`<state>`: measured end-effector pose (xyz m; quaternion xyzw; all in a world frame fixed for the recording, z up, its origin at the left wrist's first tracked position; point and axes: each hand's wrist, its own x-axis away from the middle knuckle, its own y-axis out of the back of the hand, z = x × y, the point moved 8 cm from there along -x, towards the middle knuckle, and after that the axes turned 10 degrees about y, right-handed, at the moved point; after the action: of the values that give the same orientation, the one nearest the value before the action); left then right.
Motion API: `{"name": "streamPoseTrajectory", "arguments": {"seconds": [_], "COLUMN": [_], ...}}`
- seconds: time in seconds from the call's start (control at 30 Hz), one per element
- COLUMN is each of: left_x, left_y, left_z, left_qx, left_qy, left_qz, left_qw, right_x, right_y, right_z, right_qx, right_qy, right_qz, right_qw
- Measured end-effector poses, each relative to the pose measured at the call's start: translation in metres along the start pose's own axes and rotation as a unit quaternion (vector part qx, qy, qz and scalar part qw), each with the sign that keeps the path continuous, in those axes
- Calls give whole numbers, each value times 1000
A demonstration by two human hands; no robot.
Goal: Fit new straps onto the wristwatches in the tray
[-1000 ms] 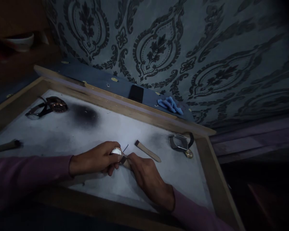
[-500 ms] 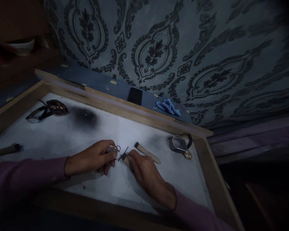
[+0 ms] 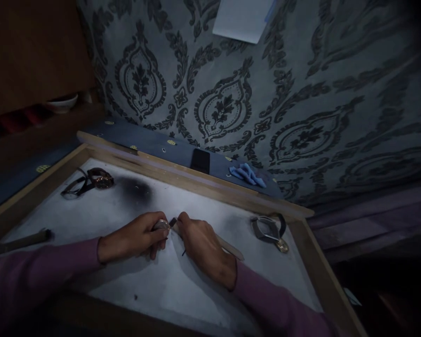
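Observation:
My left hand (image 3: 136, 236) is closed around a small round watch case (image 3: 161, 225), its pale face and shiny rim showing between thumb and fingers. Close beside it, my right hand (image 3: 203, 245) pinches a watch strap, whose dark end (image 3: 173, 222) points at the case; I cannot tell whether they touch. A thin dark tip (image 3: 184, 253) pokes out below the right hand, the rest of it hidden. Partly behind that hand lies a beige strap piece (image 3: 233, 249) on the white surface.
A wooden-rimmed tray (image 3: 154, 164) surrounds the work surface. Inside are dark watches (image 3: 100, 179) at far left, a dark-handled tool (image 3: 26, 241), and a watch (image 3: 265, 229) beside a gold disc (image 3: 282, 245). Beyond the rim are a black phone (image 3: 200, 161) and blue cloth (image 3: 247, 174).
The view has tilted up, so the tray sits lower. My right hand has turned and brought the strap end up close to the watch case. The thin dark rod no longer shows between the hands.

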<state>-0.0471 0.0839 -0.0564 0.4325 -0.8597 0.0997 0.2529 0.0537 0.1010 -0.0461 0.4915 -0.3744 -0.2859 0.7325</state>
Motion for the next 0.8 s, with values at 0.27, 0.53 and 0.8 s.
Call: {"name": "streamPoseTrajectory", "arguments": {"seconds": [0.27, 0.53, 0.8], "left_x": [-1, 5, 8], "left_y": [14, 8, 0], "left_z": [-6, -13, -15], "left_qx": [5, 76, 63], "left_qy": [-28, -27, -38], "left_qz": [-12, 22, 32], "left_qw": [1000, 996, 997], "right_x": [-4, 40, 83], "right_y": [8, 17, 0], "right_z": [-11, -39, -62], "right_qx": [-118, -358, -400], "right_qy": [-30, 28, -23], "right_qz": [-71, -211, -216], "right_qw": [990, 909, 891]}}
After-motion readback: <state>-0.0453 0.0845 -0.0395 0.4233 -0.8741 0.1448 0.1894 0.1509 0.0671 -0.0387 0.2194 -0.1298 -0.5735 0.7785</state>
